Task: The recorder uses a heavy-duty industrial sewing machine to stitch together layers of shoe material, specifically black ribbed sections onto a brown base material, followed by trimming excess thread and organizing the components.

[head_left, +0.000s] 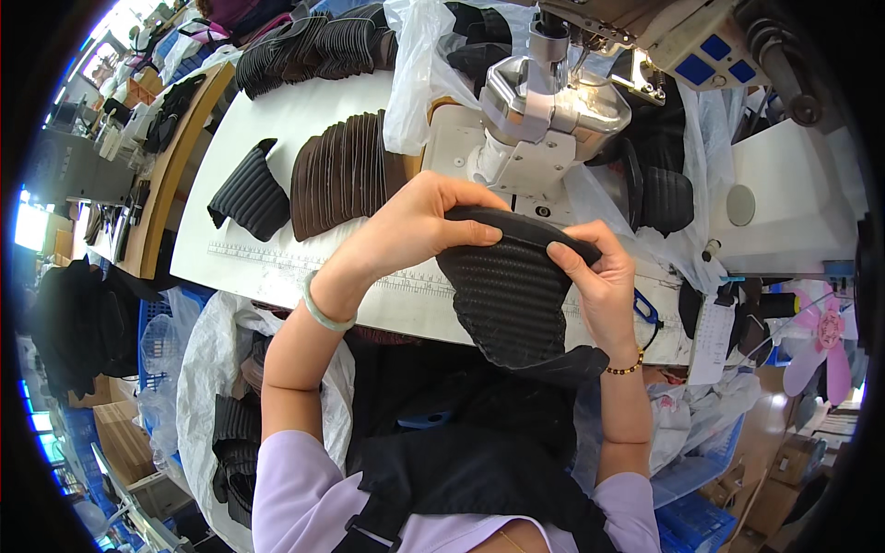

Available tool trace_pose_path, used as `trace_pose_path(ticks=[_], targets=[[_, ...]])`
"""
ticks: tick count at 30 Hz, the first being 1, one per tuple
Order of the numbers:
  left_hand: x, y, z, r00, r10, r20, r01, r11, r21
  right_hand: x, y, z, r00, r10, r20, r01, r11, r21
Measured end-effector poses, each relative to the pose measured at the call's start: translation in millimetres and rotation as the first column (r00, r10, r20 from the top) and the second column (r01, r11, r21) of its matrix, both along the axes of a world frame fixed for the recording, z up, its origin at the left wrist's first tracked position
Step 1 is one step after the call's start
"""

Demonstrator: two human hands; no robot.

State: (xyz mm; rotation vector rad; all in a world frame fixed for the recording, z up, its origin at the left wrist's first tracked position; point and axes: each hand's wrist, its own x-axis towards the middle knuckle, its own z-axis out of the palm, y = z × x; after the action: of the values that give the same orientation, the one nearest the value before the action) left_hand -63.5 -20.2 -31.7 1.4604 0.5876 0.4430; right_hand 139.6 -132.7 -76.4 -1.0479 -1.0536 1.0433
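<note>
Between my hands I hold up a black ribbed shoe upper (512, 295), its smooth curved edge along the top. My left hand (442, 221) pinches that edge at its left part, thumb in front and fingers behind. My right hand (597, 276) grips the right end of the same edge, with the thumb on the near face. The ribbed side hangs down toward me, and a strip of it curls near my right wrist. Behind it stands the sewing machine's post and metal head (553, 101). The fingertips behind the piece are hidden.
On the white table (249, 304) lie a single black ribbed piece (251, 192) and a row of brown pieces (341, 175). Dark stacked pieces (313, 51) sit farther back. Blue scissors (647, 309) lie at right, near a pink fan (819, 341). A white bag (217, 369) hangs at left.
</note>
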Motion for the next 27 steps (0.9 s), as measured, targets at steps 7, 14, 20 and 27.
trace_pose_path(ticks=[7,14,20,27], targets=[[3.6,0.0,3.1,1.000,0.000,-0.009,0.000,0.999,0.036,2.4,-1.0,1.2,1.000,-0.024,0.015,0.024,1.000,-0.010],[4.7,1.8,0.4,0.998,-0.007,-0.061,0.011,0.998,0.070,-3.6,-1.6,3.1,0.989,-0.113,0.098,0.113,0.994,0.005],[5.9,-2.7,-9.8,1.000,0.022,-0.012,-0.021,0.994,0.110,-7.0,-4.4,0.3,0.979,-0.150,0.137,0.148,0.989,0.024],[0.3,-2.6,-3.8,0.997,0.020,-0.068,-0.012,0.993,0.115,-6.5,-1.5,-1.3,0.969,-0.129,0.209,0.120,0.991,0.056]])
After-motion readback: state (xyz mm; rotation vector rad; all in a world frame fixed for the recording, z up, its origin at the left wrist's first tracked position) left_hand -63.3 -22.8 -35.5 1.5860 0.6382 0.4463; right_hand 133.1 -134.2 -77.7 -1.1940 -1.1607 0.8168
